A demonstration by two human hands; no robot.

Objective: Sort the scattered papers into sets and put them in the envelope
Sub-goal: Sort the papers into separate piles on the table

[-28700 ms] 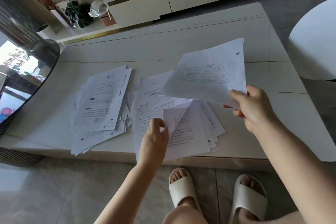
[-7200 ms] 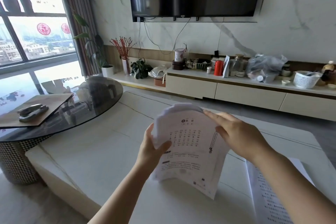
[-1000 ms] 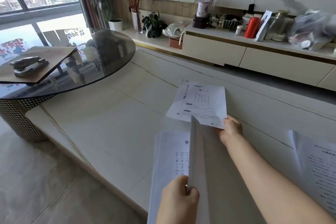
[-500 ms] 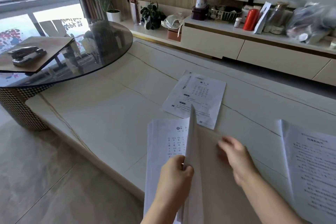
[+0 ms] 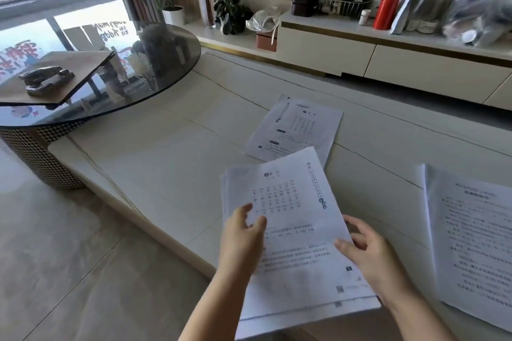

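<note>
A stack of printed papers (image 5: 293, 230) sits tilted over the front edge of the white table (image 5: 155, 163). My left hand (image 5: 243, 235) rests on the stack's left side with loosely spread fingers. My right hand (image 5: 368, 255) pinches the right edge, thumb on top. A single printed sheet (image 5: 296, 127) lies flat just beyond the stack. A second pile of text pages (image 5: 471, 235) lies at the right. A brown envelope (image 5: 72, 69) with a black stapler (image 5: 45, 79) on it lies on the round glass table at the left.
The round glass table (image 5: 155, 63) overlaps the white table's far left corner. A low cabinet (image 5: 388, 61) along the wall carries a red flask (image 5: 383, 11), jars and bags. Potted plants (image 5: 230, 14) stand at the back left. Tiled floor lies below the table's front edge.
The sheet my left hand held upright now lies flat on the stack. My right hand has come back from the single sheet on the table and taken the stack's right edge.
</note>
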